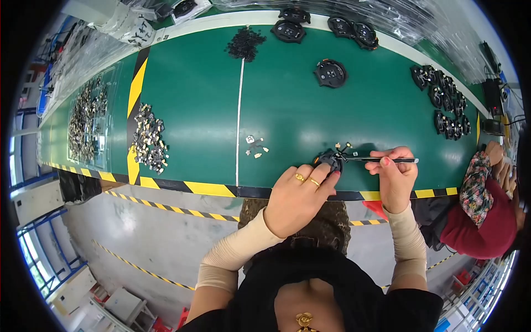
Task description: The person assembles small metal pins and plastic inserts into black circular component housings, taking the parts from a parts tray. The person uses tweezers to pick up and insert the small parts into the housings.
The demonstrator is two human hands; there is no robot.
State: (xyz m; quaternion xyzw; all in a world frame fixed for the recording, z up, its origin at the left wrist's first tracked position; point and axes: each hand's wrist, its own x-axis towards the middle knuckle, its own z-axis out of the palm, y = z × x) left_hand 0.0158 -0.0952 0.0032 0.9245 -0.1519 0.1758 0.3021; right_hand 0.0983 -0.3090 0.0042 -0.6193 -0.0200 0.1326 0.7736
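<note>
At the near edge of the green table, my left hand [301, 193] is closed on a black round plastic housing [323, 157], which its fingers partly cover. My right hand [394, 176] pinches slim dark tweezers [406, 160], lying nearly level with their tips at the housing's right side. Small dark parts with gold and white ends [346, 147] stick out at the housing there; whether the tips grip one is too small to tell. Left of the housing lie a few loose parts of that kind [258, 148]. A similar black housing [331, 73] lies farther off.
Heaps of small parts lie at left [149, 138] and in a clear tray [88, 119]. A pile of black bits [245, 44] sits at the back. More housings line the back edge [289, 31] and right side [442, 99]. Another person's sleeve [477, 188] is at the right edge.
</note>
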